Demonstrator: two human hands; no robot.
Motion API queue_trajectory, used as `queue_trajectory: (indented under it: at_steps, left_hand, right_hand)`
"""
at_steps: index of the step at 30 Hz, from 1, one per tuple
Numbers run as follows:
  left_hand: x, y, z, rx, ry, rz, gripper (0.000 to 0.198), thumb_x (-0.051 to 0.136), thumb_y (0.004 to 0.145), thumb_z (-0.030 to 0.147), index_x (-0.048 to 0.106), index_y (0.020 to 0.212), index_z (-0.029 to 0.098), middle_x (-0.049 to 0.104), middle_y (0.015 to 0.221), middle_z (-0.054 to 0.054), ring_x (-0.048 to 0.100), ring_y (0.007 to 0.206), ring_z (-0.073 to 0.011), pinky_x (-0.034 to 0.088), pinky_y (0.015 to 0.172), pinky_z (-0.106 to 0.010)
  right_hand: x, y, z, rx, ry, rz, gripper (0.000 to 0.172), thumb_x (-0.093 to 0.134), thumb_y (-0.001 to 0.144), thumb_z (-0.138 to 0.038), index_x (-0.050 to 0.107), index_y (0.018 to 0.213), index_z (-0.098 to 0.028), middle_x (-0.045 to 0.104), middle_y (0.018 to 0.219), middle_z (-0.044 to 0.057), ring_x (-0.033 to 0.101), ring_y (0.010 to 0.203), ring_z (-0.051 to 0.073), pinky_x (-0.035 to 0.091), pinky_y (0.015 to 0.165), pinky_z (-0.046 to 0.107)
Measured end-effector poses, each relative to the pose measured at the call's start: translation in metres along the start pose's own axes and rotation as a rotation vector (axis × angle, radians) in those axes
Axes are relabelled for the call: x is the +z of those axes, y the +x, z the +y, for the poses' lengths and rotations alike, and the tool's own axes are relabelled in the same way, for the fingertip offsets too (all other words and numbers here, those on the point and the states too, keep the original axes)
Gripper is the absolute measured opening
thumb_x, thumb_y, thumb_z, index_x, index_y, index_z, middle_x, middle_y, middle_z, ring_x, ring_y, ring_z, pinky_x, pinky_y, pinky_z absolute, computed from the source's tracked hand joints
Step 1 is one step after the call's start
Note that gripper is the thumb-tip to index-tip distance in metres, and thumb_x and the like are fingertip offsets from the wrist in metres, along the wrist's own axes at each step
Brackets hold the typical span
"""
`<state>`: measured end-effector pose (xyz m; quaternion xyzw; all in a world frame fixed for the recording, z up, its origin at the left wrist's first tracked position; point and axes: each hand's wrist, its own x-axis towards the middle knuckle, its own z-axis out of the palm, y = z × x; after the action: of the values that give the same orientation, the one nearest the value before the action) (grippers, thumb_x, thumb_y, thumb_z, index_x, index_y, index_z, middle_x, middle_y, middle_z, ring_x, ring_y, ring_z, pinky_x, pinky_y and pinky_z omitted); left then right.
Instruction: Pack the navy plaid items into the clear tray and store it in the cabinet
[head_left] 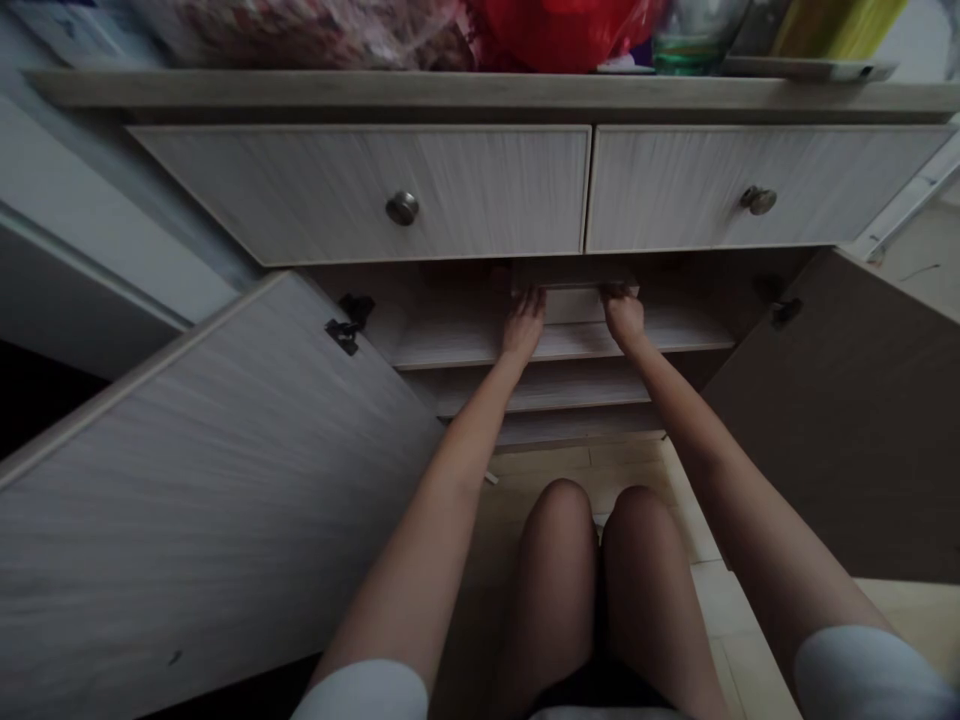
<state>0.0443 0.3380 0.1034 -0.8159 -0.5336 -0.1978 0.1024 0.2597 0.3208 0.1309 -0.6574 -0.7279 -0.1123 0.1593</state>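
Note:
I crouch before a pale wooden cabinet with both its doors swung open. My left hand (pixel 523 322) and my right hand (pixel 623 314) reach into the upper compartment above the shelf (pixel 450 345). Both hands are at the ends of a flat pale object (pixel 574 290) in the shadow under the drawers. Their fingers curl round its edges, though the dark hides the fingertips. My knees show at the bottom centre.
Two shut drawers with round metal knobs (pixel 402 207) (pixel 758 200) sit above the opening. The left door (pixel 225 480) and the right door (pixel 847 420) stand open on either side. Bags and a glass jar (pixel 694 35) rest on the countertop. Tiled floor lies below.

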Motion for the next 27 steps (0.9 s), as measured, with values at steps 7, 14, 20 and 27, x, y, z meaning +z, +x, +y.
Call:
queue_trajectory:
  at_steps: [7,14,20,27]
  left_hand:
    - [0.006,0.012,-0.007,0.023,-0.033,-0.013,0.06,0.027,0.095,0.006,0.032,0.155,0.003,0.025,0.164,-0.022,0.017,0.155,-0.0267,0.02,0.126,-0.047]
    - [0.012,0.024,-0.013,0.03,-0.083,-0.011,0.063,0.027,0.093,0.005,0.031,0.156,0.007,0.024,0.165,-0.021,0.015,0.155,-0.026,0.02,0.125,-0.048]
    - [0.015,0.026,-0.014,0.041,-0.105,-0.012,0.063,0.028,0.091,0.004,0.033,0.154,0.003,0.023,0.164,-0.024,0.015,0.155,-0.027,0.019,0.125,-0.049]
    - [0.003,0.03,-0.008,0.012,-0.13,-0.054,0.066,0.03,0.088,0.002,0.035,0.154,0.005,0.027,0.163,-0.025,0.019,0.155,-0.0272,0.02,0.124,-0.053]
  right_hand:
    - [0.002,0.002,-0.005,-0.005,-0.013,-0.015,0.052,0.026,0.098,-0.005,0.049,0.145,-0.008,0.058,0.135,0.02,0.05,0.12,0.027,0.044,0.088,0.032]
    - [0.013,0.012,-0.003,-0.033,-0.02,0.05,0.055,0.03,0.095,-0.004,0.047,0.148,-0.005,0.058,0.137,0.022,0.048,0.13,0.03,0.039,0.108,0.042]
    - [0.022,0.017,0.0,-0.055,0.013,0.074,0.057,0.037,0.093,-0.001,0.046,0.149,-0.004,0.051,0.146,0.025,0.047,0.137,0.029,0.036,0.115,0.045]
    - [0.014,0.022,0.003,-0.061,0.053,-0.015,0.059,0.043,0.09,-0.004,0.045,0.148,-0.002,0.049,0.148,0.025,0.047,0.136,0.03,0.032,0.115,0.046]
